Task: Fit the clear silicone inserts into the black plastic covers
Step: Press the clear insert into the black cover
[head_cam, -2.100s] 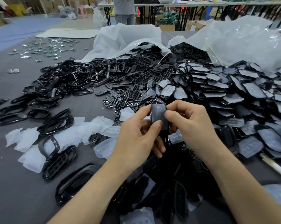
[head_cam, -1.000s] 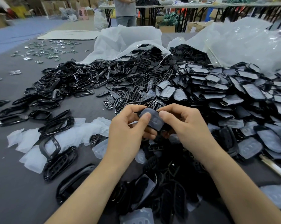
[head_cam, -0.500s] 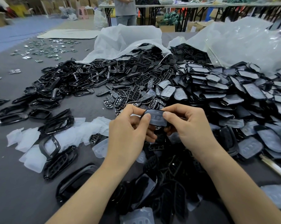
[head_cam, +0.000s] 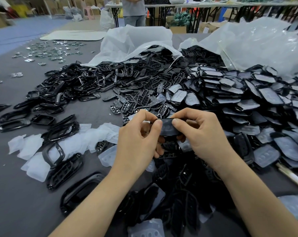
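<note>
black covers (head_cam: 162,86), translucent white inserts (head_cam: 33,146), grey tabletop (head_cam: 16,194)

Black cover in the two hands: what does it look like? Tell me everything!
The black cover is a small, rounded plastic shell, its face turned up toward the camera. A cloudy silicone insert with round bumps lies in that face. The left hand and right hand pinch it, both thumbs pressing near its far edge, fingers curled underneath.

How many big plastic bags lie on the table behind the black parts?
2. The white bag lies at the back centre, the clear bag at the back right; black parts spill from both. Others may be hidden.
</note>
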